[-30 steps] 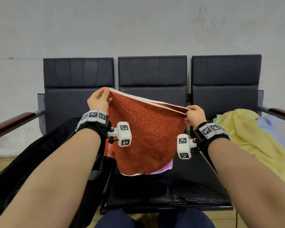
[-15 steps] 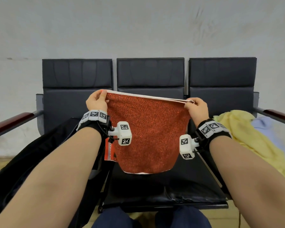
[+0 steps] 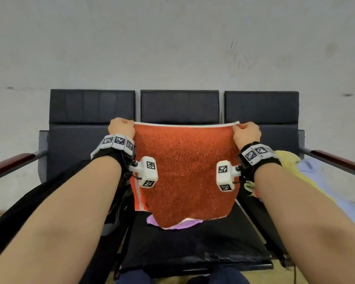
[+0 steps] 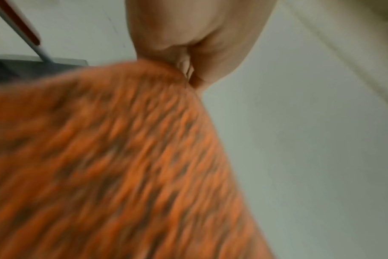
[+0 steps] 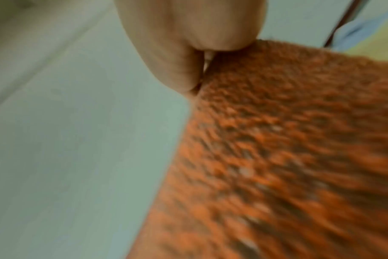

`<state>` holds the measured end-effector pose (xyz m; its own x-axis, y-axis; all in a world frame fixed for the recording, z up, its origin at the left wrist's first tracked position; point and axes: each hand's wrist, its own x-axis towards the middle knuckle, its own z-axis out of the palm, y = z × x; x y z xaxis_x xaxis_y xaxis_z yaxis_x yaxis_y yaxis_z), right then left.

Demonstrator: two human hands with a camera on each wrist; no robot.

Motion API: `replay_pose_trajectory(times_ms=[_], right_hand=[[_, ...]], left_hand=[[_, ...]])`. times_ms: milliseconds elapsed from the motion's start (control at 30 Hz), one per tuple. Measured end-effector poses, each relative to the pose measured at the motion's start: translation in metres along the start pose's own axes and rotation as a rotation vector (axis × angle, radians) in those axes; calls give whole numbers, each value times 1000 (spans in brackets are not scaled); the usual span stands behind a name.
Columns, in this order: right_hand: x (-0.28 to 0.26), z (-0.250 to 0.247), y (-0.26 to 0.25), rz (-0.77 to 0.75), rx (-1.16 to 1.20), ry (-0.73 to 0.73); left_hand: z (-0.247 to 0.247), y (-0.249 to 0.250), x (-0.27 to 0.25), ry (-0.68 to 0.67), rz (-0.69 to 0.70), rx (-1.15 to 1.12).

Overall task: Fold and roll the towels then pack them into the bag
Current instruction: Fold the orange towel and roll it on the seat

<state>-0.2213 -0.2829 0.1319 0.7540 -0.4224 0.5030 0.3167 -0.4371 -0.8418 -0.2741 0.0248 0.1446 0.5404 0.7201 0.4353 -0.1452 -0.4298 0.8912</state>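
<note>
You are holding the orange towel (image 3: 182, 173) up in front of you, stretched taut along its top edge. Your left hand (image 3: 121, 127) pinches the top corner at about 10 o'clock from the towel's middle, and your right hand (image 3: 246, 133) pinches the opposite corner at about 2 o'clock. Both wrist views confirm it: fingers curled tight on the cloth's edge, though the pictures are blurred. The towel hangs free over the middle seat (image 3: 193, 242) of the black bench, and its bottom hem sits just above the cushion at 6 o'clock. A strip of purple cloth (image 3: 184, 224) peeks out under that hem; whether it is the towel's other face or a separate piece, you cannot tell from here.

As for progress, you look to be near the start. This towel seems doubled at most, and is not yet rolled. A yellow towel (image 3: 289, 160) and a pale blue one (image 3: 320, 173) lie crumpled on the seat at your 3 o'clock, unfolded. The black bag (image 3: 39, 191) slumps on the seat at your 9 o'clock, and no rolled towel shows in it. So folding, rolling and packing likely remain for all the towels in view.
</note>
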Motion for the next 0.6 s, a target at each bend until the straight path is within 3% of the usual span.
replay_pose_trajectory(times_ms=[67, 400, 600], right_hand=[[0, 0, 11, 48, -74, -22], [-4, 8, 7, 174, -63, 42], [-14, 29, -19, 176, 176, -207]], left_hand=[[0, -8, -3, -83, -77, 104], [12, -1, -6, -115, 50, 271], [24, 19, -22, -259, 95, 80]])
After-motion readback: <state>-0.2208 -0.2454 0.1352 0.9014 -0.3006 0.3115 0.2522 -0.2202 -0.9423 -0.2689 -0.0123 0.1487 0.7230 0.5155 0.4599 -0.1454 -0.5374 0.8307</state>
